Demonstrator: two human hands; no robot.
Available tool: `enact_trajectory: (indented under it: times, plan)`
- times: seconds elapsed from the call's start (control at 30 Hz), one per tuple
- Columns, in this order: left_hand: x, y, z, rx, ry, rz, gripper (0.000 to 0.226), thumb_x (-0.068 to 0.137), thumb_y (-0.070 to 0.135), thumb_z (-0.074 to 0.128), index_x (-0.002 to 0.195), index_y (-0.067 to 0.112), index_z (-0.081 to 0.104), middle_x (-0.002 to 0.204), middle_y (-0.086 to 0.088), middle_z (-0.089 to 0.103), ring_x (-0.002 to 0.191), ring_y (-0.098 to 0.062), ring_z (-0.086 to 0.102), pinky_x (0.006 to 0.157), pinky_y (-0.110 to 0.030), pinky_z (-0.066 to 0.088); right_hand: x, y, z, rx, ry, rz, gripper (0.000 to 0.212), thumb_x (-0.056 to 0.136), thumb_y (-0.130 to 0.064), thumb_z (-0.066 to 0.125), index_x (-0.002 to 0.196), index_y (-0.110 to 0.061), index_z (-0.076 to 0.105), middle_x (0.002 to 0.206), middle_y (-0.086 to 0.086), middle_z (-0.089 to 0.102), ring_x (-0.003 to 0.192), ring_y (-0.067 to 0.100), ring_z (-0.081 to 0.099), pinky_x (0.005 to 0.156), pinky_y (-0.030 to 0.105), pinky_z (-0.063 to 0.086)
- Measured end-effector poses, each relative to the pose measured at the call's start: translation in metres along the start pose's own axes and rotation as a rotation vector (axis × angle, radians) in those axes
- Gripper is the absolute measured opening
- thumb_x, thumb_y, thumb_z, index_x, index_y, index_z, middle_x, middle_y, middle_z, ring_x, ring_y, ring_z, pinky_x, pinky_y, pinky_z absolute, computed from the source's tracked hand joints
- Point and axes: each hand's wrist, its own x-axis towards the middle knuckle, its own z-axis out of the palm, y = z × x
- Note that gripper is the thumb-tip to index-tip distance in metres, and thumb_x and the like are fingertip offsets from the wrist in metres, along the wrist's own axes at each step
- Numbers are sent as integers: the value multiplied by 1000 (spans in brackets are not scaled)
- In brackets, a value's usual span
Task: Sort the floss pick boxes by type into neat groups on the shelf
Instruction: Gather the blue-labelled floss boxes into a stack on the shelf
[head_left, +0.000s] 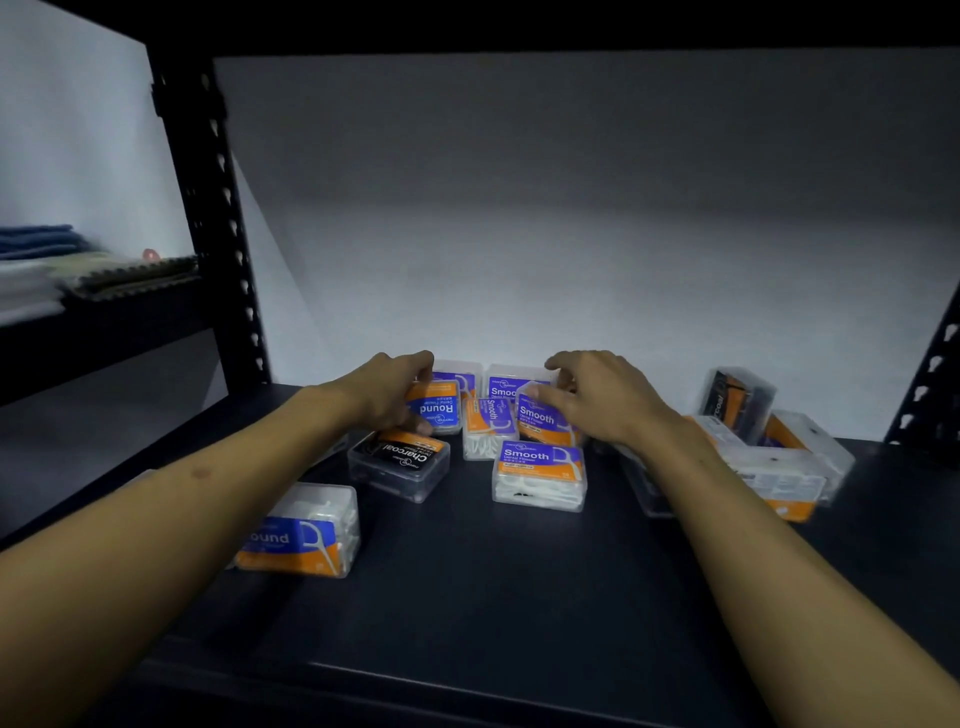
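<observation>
My left hand (387, 392) clasped a clear plastic Round box (435, 408) at the dark shelf's (493, 587) back; my right hand (597, 397) curled around a tilted Smooth box (537, 415). Nearby lay one black Charcoal box (400, 465) and another Round box (304, 532), all rectangular and glossy.

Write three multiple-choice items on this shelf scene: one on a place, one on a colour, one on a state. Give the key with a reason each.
1. Where does the Charcoal box lie?
A. just in front of the left hand
B. on the upper shelf
C. behind the right hand

2. What colour is the Charcoal box's label?
A. green
B. black and orange
C. plain white

3. What is the left hand doing?
A. resting flat on the bare shelf
B. gripping a Round box
C. holding a towel

Key: 1 A, the box sits right below the hand's fingers. 2 B, its label is black with an orange strip. 3 B, the fingers wrap that box.
</observation>
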Motion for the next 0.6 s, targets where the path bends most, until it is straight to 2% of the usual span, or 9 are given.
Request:
enact_trajectory:
  times: [0.07, 0.2, 0.27, 0.37, 0.47, 0.53, 0.6]
  plan:
    - [0, -2, -1, 0, 5, 4, 58, 73, 34, 86, 112, 21, 46, 108, 1, 58, 95, -22, 54, 76, -34, 44, -3, -2, -2, 3, 47, -27, 56, 94, -56, 56, 135, -17, 56, 123, 2, 70, 109, 21, 66, 92, 37, 52]
    - [-1, -6, -6, 22, 15, 11, 63, 66, 35, 90, 112, 24, 49, 113, -6, 65, 96, -25, 59, 83, -39, 51, -8, 1, -8, 36, 142, -47, 47, 98, -53, 50, 126, -17, 62, 117, 2, 73, 102, 18, 68, 79, 30, 51]
    - [-6, -7, -9, 36, 50, 18, 64, 65, 34, 91, 115, 24, 52, 109, -5, 66, 93, -24, 59, 81, -35, 50, -9, 1, -10, 8, 141, -72, 45, 99, -51, 49, 124, -17, 63, 119, 3, 71, 102, 19, 68, 83, 34, 54]
    - [-13, -11, -20, 43, 167, 38, 66, 65, 35, 90, 122, 22, 60, 105, -6, 68, 95, -27, 61, 79, -30, 44, -11, -5, -10, -43, 132, -146, 46, 100, -50, 48, 128, -16, 61, 121, 3, 70, 107, 21, 65, 89, 36, 52]
    - [-27, -21, -43, 36, 270, 62, 48, 71, 34, 86, 114, 20, 69, 96, -6, 72, 92, -29, 63, 73, -28, 39, -17, -22, -7, -49, 150, -237, 41, 102, -43, 48, 128, -15, 62, 121, 4, 69, 110, 24, 61, 91, 39, 48]
    - [-39, -31, -57, -3, 299, 37, 44, 75, 30, 84, 116, 19, 71, 98, -7, 74, 91, -26, 64, 77, -28, 41, -20, -37, -2, -36, 175, -305, 35, 102, -35, 49, 126, -14, 64, 119, 5, 69, 111, 26, 59, 93, 40, 44]
    - [-52, -45, -67, -27, 309, -10, 48, 77, 27, 83, 122, 19, 71, 106, -10, 75, 98, -25, 66, 84, -27, 43, -23, -59, 5, -30, 193, -384, 31, 101, -31, 50, 122, -15, 66, 113, 5, 69, 108, 27, 57, 91, 40, 42]
